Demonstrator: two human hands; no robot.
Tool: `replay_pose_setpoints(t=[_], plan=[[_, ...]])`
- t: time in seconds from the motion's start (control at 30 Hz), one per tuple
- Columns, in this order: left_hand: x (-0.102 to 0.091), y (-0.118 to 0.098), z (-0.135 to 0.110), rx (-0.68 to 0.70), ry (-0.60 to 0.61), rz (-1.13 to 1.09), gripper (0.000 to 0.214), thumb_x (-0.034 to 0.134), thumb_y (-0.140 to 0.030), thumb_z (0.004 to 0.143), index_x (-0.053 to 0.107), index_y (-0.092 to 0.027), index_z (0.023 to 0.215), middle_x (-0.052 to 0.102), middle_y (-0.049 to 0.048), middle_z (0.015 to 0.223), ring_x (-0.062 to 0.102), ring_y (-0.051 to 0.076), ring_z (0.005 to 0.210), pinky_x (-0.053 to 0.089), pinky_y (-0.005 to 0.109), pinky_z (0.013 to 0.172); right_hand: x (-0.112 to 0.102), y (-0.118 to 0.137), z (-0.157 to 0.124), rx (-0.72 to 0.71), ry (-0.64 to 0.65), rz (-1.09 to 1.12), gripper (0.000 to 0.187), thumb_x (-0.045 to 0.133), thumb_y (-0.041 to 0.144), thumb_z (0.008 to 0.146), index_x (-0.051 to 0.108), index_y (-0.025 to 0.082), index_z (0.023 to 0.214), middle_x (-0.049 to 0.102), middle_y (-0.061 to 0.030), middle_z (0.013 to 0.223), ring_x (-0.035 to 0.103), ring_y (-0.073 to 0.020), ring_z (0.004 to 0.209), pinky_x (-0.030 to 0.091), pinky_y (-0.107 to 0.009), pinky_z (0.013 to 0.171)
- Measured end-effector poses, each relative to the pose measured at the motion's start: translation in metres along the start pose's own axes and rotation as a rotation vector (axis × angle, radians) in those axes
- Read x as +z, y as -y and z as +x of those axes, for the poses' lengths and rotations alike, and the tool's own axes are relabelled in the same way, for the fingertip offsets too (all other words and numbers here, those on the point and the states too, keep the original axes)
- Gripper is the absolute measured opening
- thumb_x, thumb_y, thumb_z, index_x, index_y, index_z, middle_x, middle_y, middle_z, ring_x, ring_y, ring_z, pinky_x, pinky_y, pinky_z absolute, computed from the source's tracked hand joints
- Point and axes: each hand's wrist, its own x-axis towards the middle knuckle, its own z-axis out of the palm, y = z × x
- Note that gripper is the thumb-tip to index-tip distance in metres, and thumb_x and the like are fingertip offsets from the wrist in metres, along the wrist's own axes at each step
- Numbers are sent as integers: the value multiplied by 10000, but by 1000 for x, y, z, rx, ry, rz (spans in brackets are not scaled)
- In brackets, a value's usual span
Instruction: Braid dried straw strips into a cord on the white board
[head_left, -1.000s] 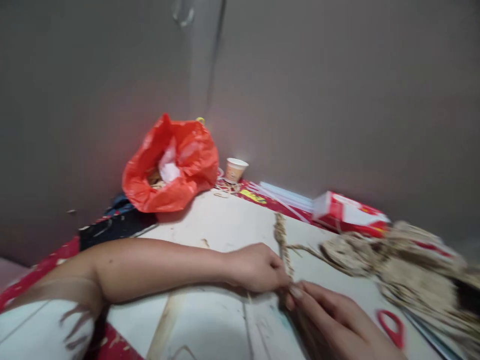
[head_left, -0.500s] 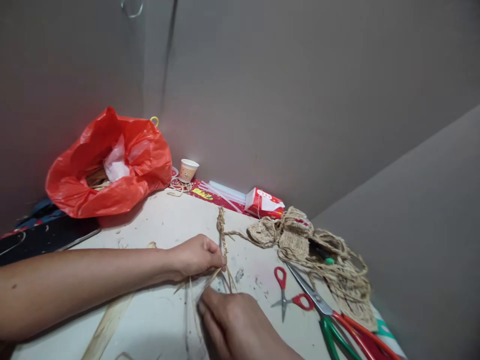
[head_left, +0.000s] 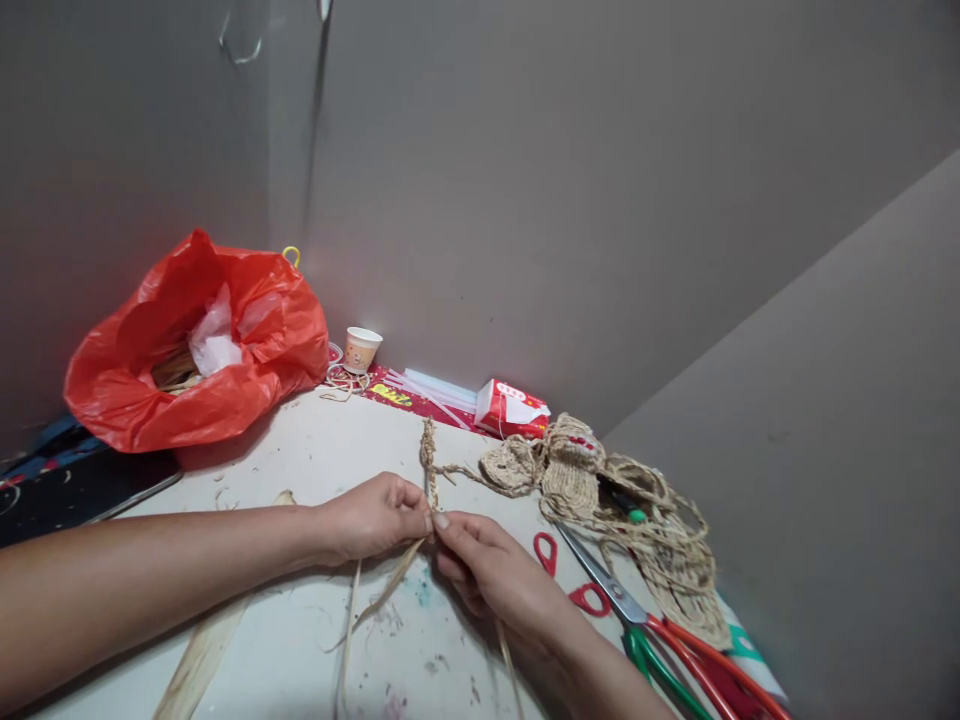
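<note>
My left hand [head_left: 382,515] pinches the lower end of a narrow braided straw cord [head_left: 428,450], thumb against fingers. Right beside it, fingertips almost meeting the left thumb, my right hand [head_left: 480,560] is closed on the straw strands at the same spot. Loose strands [head_left: 391,582] hang down to the left from under the left hand, and another strand [head_left: 508,655] trails out below the right hand. The cord's upper part lies on the white tabletop [head_left: 300,620]. Where the strands cross between the fingertips is hidden.
Right of the hands lie red-handled small scissors [head_left: 590,599], large shears [head_left: 619,595] and a heap of woven straw cord [head_left: 574,480]. A red plastic bag [head_left: 277,340], a paper cup [head_left: 363,350] and a tissue pack [head_left: 514,408] stand along the back. A flat dried strip [head_left: 199,660] lies front left.
My right hand has moved up from below to meet the left at the braid's end. Strands now spread to both sides. The view has shifted slightly.
</note>
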Motion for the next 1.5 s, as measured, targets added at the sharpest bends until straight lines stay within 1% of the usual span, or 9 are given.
replay_pose_setpoints(t=[0.3,0.53,0.67,0.87,1.07,1.17,1.27,1.4,1.5], plan=[[-9,0,5,54,74,274,177,542,-282,770,553,-123,693,436,-60,560,315,56,516,245,187,488,-15,0,4,106,183,172,445,590,493,786,381,187,540,258,117,398,107,-27,347,54,-186,335],[-9,-22,-2,-194,176,199,157,453,-209,724,583,-121,715,456,-50,449,262,46,307,182,189,325,3,-5,1,30,-33,242,400,665,479,700,492,155,540,297,111,353,146,-10,305,68,-181,326],[6,-15,-7,-223,108,92,133,437,-209,718,540,-127,732,580,27,533,419,92,293,288,197,311,12,-7,-1,25,-108,332,421,700,480,654,447,171,520,290,117,333,138,-3,289,70,-182,325],[26,9,-16,-48,-40,287,68,411,-190,777,447,-165,830,621,23,695,536,103,409,372,189,365,20,-10,-4,17,-110,362,416,646,429,724,441,155,487,432,48,356,188,1,290,62,-183,338],[9,-18,-18,-161,36,542,166,477,-236,748,551,-148,868,495,-48,499,433,92,382,284,183,362,16,-8,-4,-21,-91,384,365,689,413,692,457,167,556,279,122,355,132,-6,315,64,-179,339],[-4,-31,-10,-30,-150,668,186,529,-250,718,619,-132,830,499,-36,537,414,82,461,302,191,437,10,-7,-3,-34,-11,419,331,694,403,703,490,159,609,250,132,380,108,-8,339,52,-177,345],[-6,-26,-1,61,-277,488,204,530,-226,704,607,-132,867,574,-1,680,457,87,564,355,198,539,5,-6,-2,-29,40,424,291,691,387,715,548,138,674,241,135,387,105,-11,348,47,-175,350],[4,-6,2,-156,-52,149,165,442,-291,757,506,-160,682,473,-38,529,342,71,425,295,210,467,3,-3,-1,-7,65,408,312,698,409,699,544,141,656,251,134,377,105,-14,342,47,-181,342],[5,-2,0,-25,-65,282,202,459,-288,763,504,-153,621,452,-43,529,338,72,475,311,213,520,-1,-1,-2,33,94,378,305,705,406,685,547,145,677,236,139,389,102,-20,355,50,-178,345]])
